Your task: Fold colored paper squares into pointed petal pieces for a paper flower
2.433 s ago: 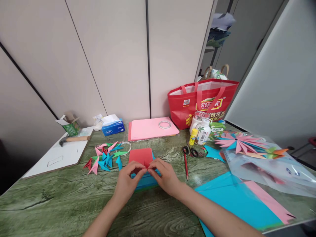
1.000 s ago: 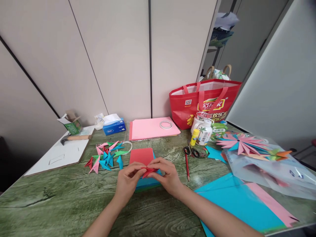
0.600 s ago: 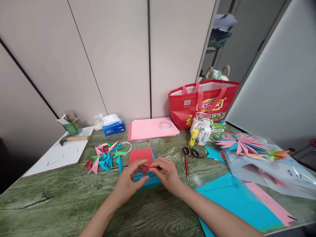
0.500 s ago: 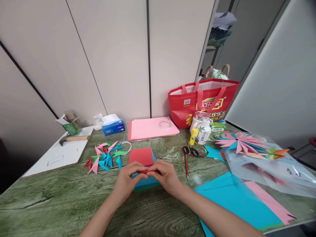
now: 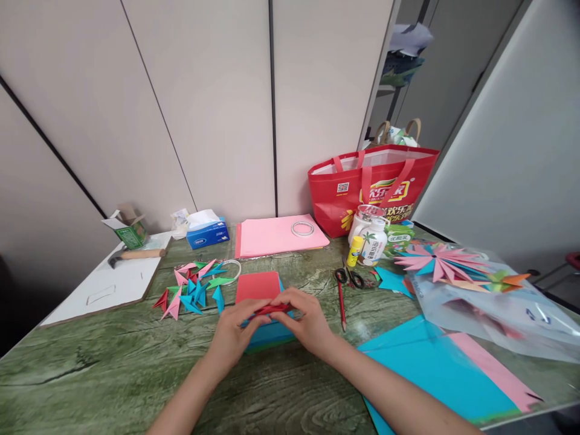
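Note:
Both my hands meet over a stack of small paper squares [image 5: 258, 287], red on top with blue beneath. My left hand [image 5: 233, 338] and my right hand [image 5: 308, 326] each pinch an end of a small folded red paper piece [image 5: 272, 309], held just above the stack. The fingers of both hands are closed on it. To the left lies a pile of folded paper points [image 5: 193, 287] in pink, blue, red and green.
A green marbled table [image 5: 99, 368] holds a red pencil [image 5: 341, 305], scissors [image 5: 350, 277], a glue stick [image 5: 354, 251], pink sheets [image 5: 276, 235] with a tape ring [image 5: 302, 228], a red bag [image 5: 369, 187], large blue and pink sheets [image 5: 435, 368], a paper flower [image 5: 437, 260], a hammer [image 5: 133, 255].
The red piece has been folded narrower between my fingers. My left hand opened briefly, then closed on it again. Both hands stay over the stack.

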The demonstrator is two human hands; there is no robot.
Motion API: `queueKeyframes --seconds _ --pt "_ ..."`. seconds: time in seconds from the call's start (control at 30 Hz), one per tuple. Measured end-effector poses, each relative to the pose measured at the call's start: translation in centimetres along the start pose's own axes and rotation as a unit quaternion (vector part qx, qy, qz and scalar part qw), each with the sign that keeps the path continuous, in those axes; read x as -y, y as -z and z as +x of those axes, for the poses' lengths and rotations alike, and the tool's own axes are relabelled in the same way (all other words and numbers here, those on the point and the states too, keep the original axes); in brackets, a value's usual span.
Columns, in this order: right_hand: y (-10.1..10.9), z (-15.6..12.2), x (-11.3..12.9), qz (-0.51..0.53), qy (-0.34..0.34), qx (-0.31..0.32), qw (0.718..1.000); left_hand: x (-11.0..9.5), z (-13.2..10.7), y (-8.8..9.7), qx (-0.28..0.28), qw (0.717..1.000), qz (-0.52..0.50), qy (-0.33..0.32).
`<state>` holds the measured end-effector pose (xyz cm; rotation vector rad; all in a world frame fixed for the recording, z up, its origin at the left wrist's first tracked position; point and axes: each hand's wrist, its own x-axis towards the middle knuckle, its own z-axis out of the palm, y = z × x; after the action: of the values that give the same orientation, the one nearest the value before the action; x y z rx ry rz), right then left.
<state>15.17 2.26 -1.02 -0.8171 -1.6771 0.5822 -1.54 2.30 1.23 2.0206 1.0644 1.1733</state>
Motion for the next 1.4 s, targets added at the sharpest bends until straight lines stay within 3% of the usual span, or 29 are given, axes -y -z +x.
queueKeyframes --seconds 0.1,0.27,0.5,0.87,1.17,1.3,1.4 --pt "-0.1 -0.1 0.0 0.009 -0.014 -0.002 1.000 0.3 -0.1 0.0 -0.001 1.000 0.019 -0.024" --pt "-0.2 -0.1 -0.2 0.016 0.001 -0.015 1.000 0.3 -0.1 -0.2 0.009 0.999 0.000 0.032" --pt "-0.1 -0.1 0.3 0.019 -0.001 -0.021 1.000 0.1 -0.3 -0.4 0.021 0.998 -0.033 0.047" --pt "-0.3 0.1 0.3 0.130 -0.140 -0.001 0.982 -0.6 -0.4 -0.8 0.012 0.990 -0.064 0.124" --pt "-0.1 0.2 0.7 0.172 -0.168 0.022 0.970 -1.1 -0.3 -1.1 0.070 0.965 -0.177 0.179" --pt "-0.2 0.5 0.3 0.271 -0.224 0.009 0.936 -0.9 -0.4 -1.3 0.041 0.961 -0.218 0.166" --pt "-0.1 0.6 0.0 0.282 -0.237 -0.015 0.930 -0.7 -0.4 -1.3 0.011 0.956 -0.241 0.166"
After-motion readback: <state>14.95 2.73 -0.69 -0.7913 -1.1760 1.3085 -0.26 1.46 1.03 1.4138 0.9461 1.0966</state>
